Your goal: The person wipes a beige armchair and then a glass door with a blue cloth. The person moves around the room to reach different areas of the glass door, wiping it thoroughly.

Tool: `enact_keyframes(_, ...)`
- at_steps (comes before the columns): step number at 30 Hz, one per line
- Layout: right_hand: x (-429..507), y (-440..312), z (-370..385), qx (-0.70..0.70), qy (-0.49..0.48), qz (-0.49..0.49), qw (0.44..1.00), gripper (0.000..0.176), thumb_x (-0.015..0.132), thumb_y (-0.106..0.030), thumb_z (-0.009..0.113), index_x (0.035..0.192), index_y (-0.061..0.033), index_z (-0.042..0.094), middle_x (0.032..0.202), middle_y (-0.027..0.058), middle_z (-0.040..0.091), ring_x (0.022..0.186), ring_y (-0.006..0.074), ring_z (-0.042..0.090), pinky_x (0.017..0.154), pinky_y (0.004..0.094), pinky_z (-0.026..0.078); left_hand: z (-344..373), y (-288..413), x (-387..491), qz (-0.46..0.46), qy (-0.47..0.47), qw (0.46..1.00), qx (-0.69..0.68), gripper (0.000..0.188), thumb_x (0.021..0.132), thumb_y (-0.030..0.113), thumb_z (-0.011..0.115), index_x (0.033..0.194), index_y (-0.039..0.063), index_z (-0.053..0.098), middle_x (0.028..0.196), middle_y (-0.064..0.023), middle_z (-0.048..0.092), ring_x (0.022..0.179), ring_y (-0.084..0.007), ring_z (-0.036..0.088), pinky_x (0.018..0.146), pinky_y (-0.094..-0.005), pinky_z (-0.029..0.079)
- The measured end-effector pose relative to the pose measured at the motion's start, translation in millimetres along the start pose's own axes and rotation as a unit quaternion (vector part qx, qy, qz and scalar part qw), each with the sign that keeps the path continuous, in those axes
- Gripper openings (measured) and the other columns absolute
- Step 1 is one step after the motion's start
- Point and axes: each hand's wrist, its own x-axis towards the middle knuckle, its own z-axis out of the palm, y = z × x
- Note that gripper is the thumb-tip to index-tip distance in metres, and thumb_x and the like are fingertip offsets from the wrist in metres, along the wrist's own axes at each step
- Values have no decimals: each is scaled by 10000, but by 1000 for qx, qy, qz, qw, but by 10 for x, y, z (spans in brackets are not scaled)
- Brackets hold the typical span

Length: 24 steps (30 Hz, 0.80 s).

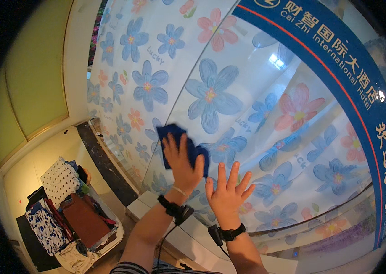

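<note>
My left hand (183, 167) lies flat on a dark blue cloth (193, 145), which it holds against a glass pane (213, 113). The cloth is bunched under the palm and sticks out past the fingertips. To the right, my right hand (227, 198) is spread in front of the same pane, with nothing in it. Whether its fingers touch the glass, I cannot tell. Both wrists carry black straps with small devices and cables. Behind the glass hangs a white curtain (258, 85) printed with blue and pink flowers.
A light tub (119, 236) of folded fabrics stands on the floor at lower left. A pale ledge (179, 236) runs along the pane's foot, beside a dark stone strip (107, 164). A blue printed band (337, 65) with writing curves across the right.
</note>
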Motion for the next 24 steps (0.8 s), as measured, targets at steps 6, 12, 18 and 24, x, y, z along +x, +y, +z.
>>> enact_keyframes(6, -47, 10, -11, -7, -25, -5, 1000, 559, 938, -605, 487, 1374, -272, 596, 1555, 112, 405, 1432, 459, 272, 1167, 625, 38, 21, 149, 489, 123, -38, 991, 20, 677, 838, 414, 664, 1438, 137, 518, 1569, -313, 248, 1411, -574, 214, 1094, -695, 187)
enact_keyframes(12, -38, -1, 12, -6, -11, -3, 1000, 570, 950, -641, 438, 1382, -301, 589, 1560, 105, 401, 1443, 450, 265, 1178, 610, 3, -38, -639, -336, -85, -3, 996, -13, 689, 868, 262, 602, 1474, 1, 404, 1581, -320, 204, 1452, -535, 157, 1178, -594, 140)
enact_keyframes(18, -29, 2, 8, -14, -20, -7, 1000, 593, 920, -659, 479, 1386, -306, 581, 1563, 105, 398, 1458, 449, 238, 1176, 616, -6, -3, -1004, -1355, -389, 19, 916, -96, 673, 995, 296, 478, 1553, 15, 229, 1622, -279, 94, 1488, -476, 104, 1193, -571, 138)
enact_keyframes(24, -17, 25, 6, 42, 5, -28, 999, 592, 827, -553, 654, 1335, -251, 619, 1558, 136, 389, 1424, 461, 282, 1142, 656, 56, 81, -395, -847, -254, 19, 966, -48, 669, 984, 275, 509, 1540, 6, 251, 1597, -318, 125, 1459, -513, 136, 1179, -587, 137)
